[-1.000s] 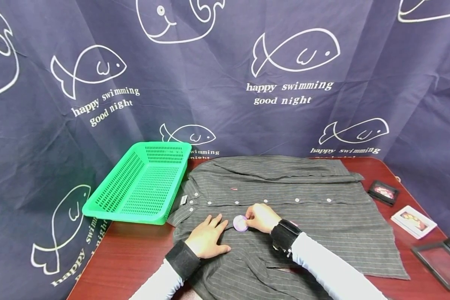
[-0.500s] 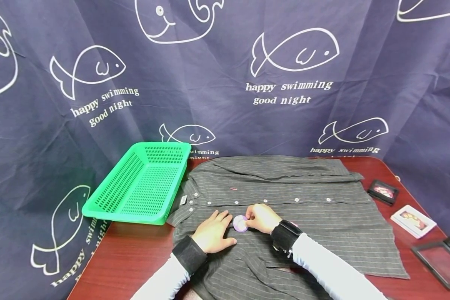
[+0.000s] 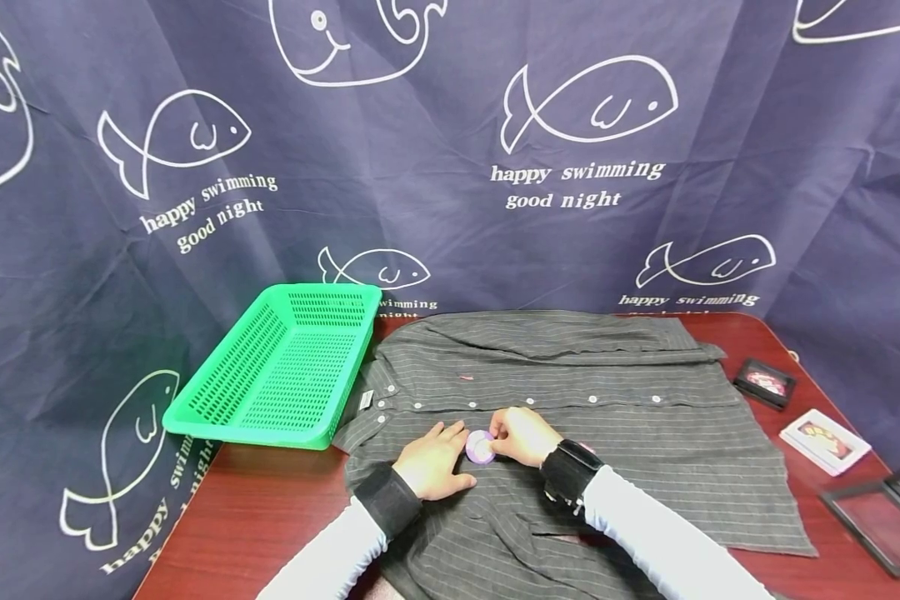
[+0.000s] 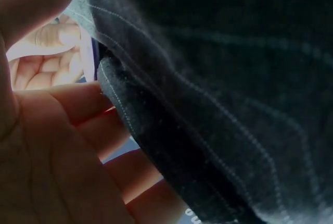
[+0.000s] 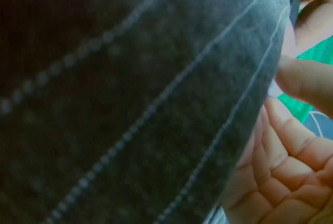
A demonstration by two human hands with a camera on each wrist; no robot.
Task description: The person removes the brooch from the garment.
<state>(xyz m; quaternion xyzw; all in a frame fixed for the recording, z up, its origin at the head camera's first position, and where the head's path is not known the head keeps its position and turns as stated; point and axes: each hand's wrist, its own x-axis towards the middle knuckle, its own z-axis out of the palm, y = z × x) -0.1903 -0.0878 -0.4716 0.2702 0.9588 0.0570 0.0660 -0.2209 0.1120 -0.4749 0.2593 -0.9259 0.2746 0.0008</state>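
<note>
A dark grey pinstriped shirt (image 3: 690,450) lies spread over the table, with a row of white buttons across it. On its near half sits a small round purple-and-white disc (image 3: 477,448). My right hand (image 3: 527,436) pinches this disc at its right edge between thumb and finger, the other fingers curled in. Just left of the disc, my left hand (image 3: 431,465) rests palm down on the shirt, fingers extended and fingertips close to the disc's edge. In the left wrist view, the disc (image 4: 88,52) shows edge-on between the hands, with shirt cloth hiding part of it.
A green plastic basket (image 3: 371,333) stands at the left. Along the right side of the reddish table (image 3: 270,500) lie a small black box (image 3: 753,392), a white box (image 3: 802,429) and an open dark-framed clear case (image 3: 881,533). A blue fish-print curtain (image 3: 450,200) hangs behind.
My left hand has slid right across the shirt, closer to the disc. The right hand keeps its pinch on the disc and has stayed in place.
</note>
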